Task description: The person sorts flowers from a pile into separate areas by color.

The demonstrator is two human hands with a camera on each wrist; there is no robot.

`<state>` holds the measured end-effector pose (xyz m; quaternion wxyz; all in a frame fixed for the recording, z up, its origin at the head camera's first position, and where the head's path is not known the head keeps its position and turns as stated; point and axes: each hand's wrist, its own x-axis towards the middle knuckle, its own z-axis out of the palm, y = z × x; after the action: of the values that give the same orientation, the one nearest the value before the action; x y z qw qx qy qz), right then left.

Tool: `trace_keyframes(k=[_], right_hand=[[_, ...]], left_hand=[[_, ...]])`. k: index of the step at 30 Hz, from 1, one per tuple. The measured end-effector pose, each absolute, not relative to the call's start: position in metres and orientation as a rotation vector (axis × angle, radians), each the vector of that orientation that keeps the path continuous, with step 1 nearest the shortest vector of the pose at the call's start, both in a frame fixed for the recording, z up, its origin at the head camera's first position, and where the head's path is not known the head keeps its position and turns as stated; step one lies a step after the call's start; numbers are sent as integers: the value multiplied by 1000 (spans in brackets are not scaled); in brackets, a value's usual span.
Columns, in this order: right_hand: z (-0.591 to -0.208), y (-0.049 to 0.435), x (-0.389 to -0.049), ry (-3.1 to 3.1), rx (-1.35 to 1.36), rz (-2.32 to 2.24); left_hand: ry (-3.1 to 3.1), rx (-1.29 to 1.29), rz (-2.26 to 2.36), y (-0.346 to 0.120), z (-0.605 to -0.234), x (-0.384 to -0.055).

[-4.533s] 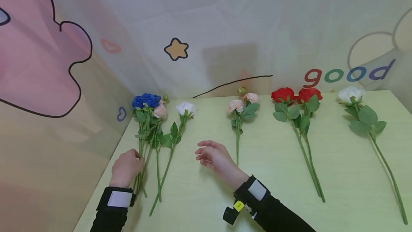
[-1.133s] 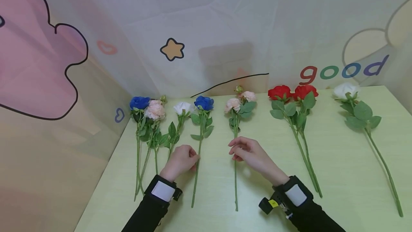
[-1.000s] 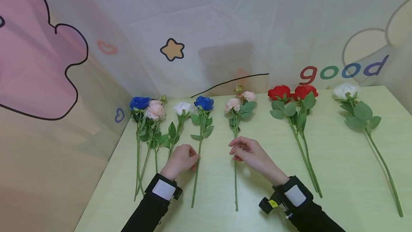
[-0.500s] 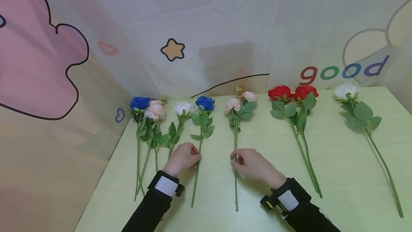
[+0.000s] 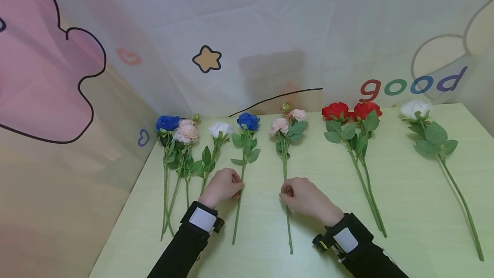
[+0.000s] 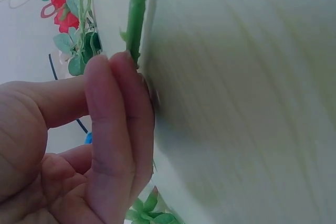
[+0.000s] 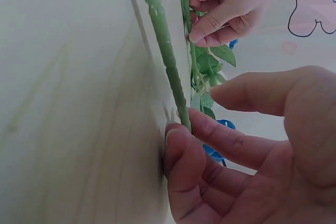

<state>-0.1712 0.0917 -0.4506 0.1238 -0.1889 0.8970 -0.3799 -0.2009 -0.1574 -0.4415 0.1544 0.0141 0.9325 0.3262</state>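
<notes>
In the head view my left hand (image 5: 221,187) pinches the stem of a blue rose (image 5: 248,121) lying on the pale table (image 5: 131,248). Close up in the left wrist view, fingertips (image 6: 126,64) meet at that green stem (image 6: 137,14). To its right, a pink flower spray (image 5: 278,126) with two blooms and a bud lies with its stem under my right hand (image 5: 306,196). Curled fingers hold this stem (image 7: 167,56) low against the tabletop in the right wrist view, while the thumb (image 7: 247,90) stands off it.
At the left lie another blue rose (image 5: 168,122), a pink flower (image 5: 186,132) and a white rose (image 5: 221,128), stems close together. Two red roses (image 5: 335,110) with crossing stems and a white rose (image 5: 415,109) lie right. A printed cloth (image 5: 270,25) hangs behind.
My left hand has brought the blue rose from the left bunch to the middle, lately nudging it right. My right hand has come down onto the pink spray's stem, whose lower end has shifted right.
</notes>
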Motion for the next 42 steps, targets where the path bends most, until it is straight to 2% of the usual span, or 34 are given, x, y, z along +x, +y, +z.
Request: trace_keyframes(k=[32, 42], right_hand=[[-443, 94, -171, 2564, -542, -1175], [-434, 90, -173, 2387, -501, -1594]], left_hand=[[2772, 46, 888, -160, -445, -196], [2998, 96, 755, -179, -426, -183]])
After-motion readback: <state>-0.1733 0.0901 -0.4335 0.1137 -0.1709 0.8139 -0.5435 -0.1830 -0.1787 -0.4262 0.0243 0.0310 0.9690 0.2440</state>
